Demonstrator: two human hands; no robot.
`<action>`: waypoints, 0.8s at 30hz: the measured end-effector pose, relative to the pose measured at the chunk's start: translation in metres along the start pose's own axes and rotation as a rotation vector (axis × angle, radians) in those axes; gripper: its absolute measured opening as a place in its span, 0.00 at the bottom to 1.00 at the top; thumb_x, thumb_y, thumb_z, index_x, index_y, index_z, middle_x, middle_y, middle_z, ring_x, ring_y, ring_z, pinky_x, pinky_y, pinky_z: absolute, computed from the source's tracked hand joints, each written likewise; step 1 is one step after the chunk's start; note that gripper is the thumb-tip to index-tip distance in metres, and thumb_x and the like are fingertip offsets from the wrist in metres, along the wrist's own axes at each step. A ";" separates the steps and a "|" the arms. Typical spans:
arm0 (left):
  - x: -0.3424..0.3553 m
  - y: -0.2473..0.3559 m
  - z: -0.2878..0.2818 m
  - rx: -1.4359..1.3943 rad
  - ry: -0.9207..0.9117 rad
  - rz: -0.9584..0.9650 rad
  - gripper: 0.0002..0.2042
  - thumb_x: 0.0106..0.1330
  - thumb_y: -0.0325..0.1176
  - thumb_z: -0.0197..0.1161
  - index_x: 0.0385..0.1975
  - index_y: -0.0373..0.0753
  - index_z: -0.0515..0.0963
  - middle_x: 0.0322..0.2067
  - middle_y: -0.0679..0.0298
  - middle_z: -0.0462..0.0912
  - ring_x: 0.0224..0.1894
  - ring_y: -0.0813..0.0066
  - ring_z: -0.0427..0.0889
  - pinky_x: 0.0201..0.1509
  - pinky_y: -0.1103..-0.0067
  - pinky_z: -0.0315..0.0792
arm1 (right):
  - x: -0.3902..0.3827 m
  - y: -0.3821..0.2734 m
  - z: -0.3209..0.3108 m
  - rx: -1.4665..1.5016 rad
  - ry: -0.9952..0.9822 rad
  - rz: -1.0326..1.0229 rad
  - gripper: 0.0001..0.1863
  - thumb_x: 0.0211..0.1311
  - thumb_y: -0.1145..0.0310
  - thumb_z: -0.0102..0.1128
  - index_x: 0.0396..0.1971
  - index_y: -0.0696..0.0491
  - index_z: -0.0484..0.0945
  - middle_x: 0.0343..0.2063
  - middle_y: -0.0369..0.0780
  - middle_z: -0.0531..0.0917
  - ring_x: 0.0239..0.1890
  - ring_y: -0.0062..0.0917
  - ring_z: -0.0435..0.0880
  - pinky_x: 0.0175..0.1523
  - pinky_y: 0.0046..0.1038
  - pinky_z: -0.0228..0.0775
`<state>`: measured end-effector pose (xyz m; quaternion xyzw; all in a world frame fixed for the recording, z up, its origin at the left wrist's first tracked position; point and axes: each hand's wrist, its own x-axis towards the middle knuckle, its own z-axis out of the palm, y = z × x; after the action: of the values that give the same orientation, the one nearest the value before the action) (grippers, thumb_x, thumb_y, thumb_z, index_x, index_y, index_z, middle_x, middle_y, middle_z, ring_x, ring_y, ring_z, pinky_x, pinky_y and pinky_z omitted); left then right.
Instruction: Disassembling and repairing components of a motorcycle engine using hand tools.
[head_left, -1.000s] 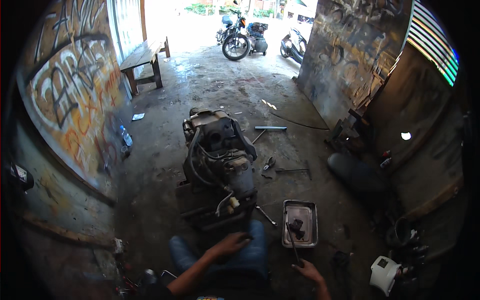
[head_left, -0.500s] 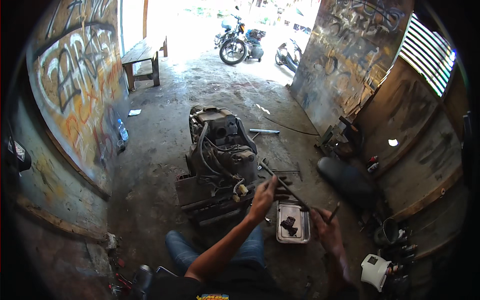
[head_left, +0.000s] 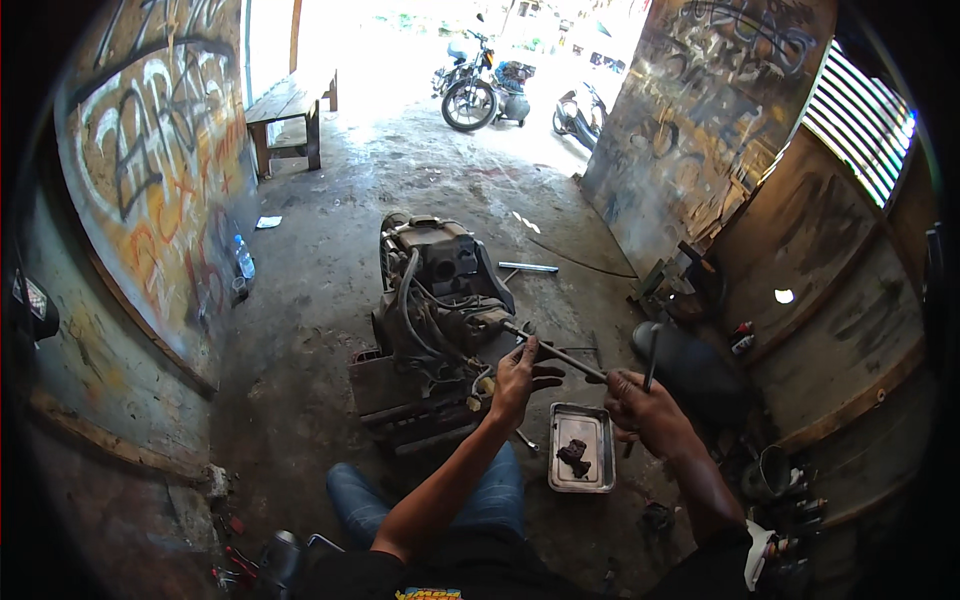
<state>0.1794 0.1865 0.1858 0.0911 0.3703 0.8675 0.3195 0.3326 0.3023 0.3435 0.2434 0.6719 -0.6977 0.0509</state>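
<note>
A partly dismantled motorcycle engine unit with hoses and wiring stands in front of me on a low dark base. From its right side a long T-handle wrench slopes toward me, its tip against or in the engine; the exact contact is hard to see. My left hand steadies the shaft close to the engine, thumb and finger on it, other fingers stretched out. My right hand is closed around the crossbar end. Below the wrench sits a metal tray holding a dark, grimy lump.
A wrench lies left of the tray. Beyond the engine lies a metal bar. A black seat is at the right, with a bucket nearer me. A bottle stands by the left wall; motorbikes are outside.
The wrench tip has moved left to the engine's side. My right hand has risen and now grips the crossbar, which stands more upright. My left hand shifted slightly left and up.
</note>
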 end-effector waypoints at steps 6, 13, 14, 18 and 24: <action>-0.063 -0.001 0.037 -0.015 -0.055 -0.178 0.25 0.77 0.47 0.47 0.59 0.29 0.69 0.53 0.51 0.78 0.49 0.62 0.82 0.56 0.66 0.75 | 0.010 -0.009 0.011 -0.047 0.079 -0.148 0.25 0.73 0.48 0.51 0.52 0.56 0.71 0.37 0.45 0.77 0.40 0.34 0.79 0.46 0.37 0.76; -0.104 0.018 0.088 -0.117 -0.329 -0.352 0.22 0.76 0.47 0.45 0.59 0.35 0.68 0.40 0.62 0.76 0.39 0.72 0.80 0.44 0.76 0.75 | 0.011 -0.012 0.005 -0.684 0.018 -0.410 0.34 0.70 0.42 0.50 0.66 0.50 0.65 0.56 0.50 0.73 0.61 0.39 0.73 0.62 0.39 0.66; -0.103 0.024 0.088 -0.051 -0.171 -0.357 0.21 0.77 0.48 0.44 0.57 0.36 0.69 0.39 0.63 0.75 0.36 0.74 0.79 0.39 0.78 0.75 | 0.011 -0.011 0.002 -0.669 0.039 -0.341 0.34 0.70 0.42 0.50 0.66 0.50 0.65 0.56 0.50 0.73 0.61 0.39 0.73 0.62 0.39 0.66; -0.105 0.017 0.107 0.053 -0.143 -0.195 0.24 0.78 0.53 0.44 0.30 0.38 0.74 0.24 0.71 0.68 0.24 0.84 0.64 0.28 0.81 0.59 | 0.021 -0.023 -0.013 0.131 -0.065 -0.550 0.32 0.73 0.43 0.46 0.65 0.53 0.67 0.61 0.45 0.73 0.62 0.35 0.73 0.63 0.39 0.66; -0.099 -0.008 0.111 0.218 -0.180 -0.001 0.25 0.77 0.56 0.47 0.20 0.45 0.64 0.19 0.76 0.62 0.19 0.89 0.58 0.22 0.84 0.52 | 0.039 -0.082 -0.047 0.668 0.418 -0.873 0.33 0.74 0.42 0.42 0.63 0.56 0.68 0.55 0.46 0.78 0.59 0.36 0.77 0.65 0.42 0.64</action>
<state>0.3045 0.1939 0.2668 0.2023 0.4322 0.8103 0.3401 0.2790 0.3655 0.4030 0.0792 0.4496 -0.7651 -0.4541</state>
